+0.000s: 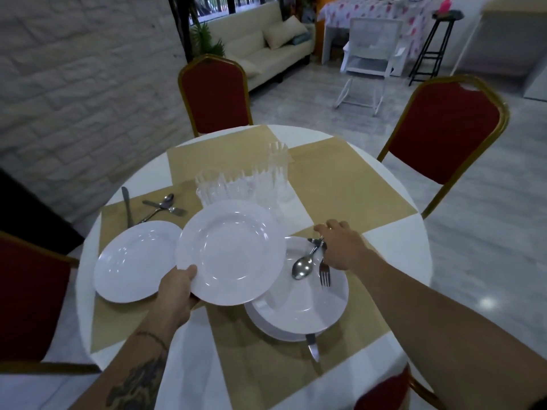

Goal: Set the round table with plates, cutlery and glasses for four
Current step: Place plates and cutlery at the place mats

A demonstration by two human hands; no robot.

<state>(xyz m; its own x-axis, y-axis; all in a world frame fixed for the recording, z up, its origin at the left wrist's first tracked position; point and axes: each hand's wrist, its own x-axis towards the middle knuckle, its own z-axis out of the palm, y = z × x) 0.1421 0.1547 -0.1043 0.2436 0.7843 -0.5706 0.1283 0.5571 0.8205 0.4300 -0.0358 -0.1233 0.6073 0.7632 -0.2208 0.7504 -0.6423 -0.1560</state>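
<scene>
My left hand [177, 288] grips the near rim of a white plate [231, 253] and holds it above the round table [393, 244]. Left of it, another white plate [130, 261] lies on a tan placemat, with a knife [127, 205], a spoon and a fork [164, 206] behind it. A short stack of white plates [296, 309] sits on the near placemat, a knife tip [313, 347] sticking out from under it. My right hand [340, 247] is shut on a spoon [302, 266] and fork [324, 273] over that stack. Clear glasses [245, 179] cluster at the table's middle.
Red chairs with gold frames stand at the far side [216, 93], far right [444, 128], left [32, 294] and near right [384, 392]. Tan placemats [349, 179] cover the far and right places. A brick wall is left; a sofa, stool and white chair stand beyond.
</scene>
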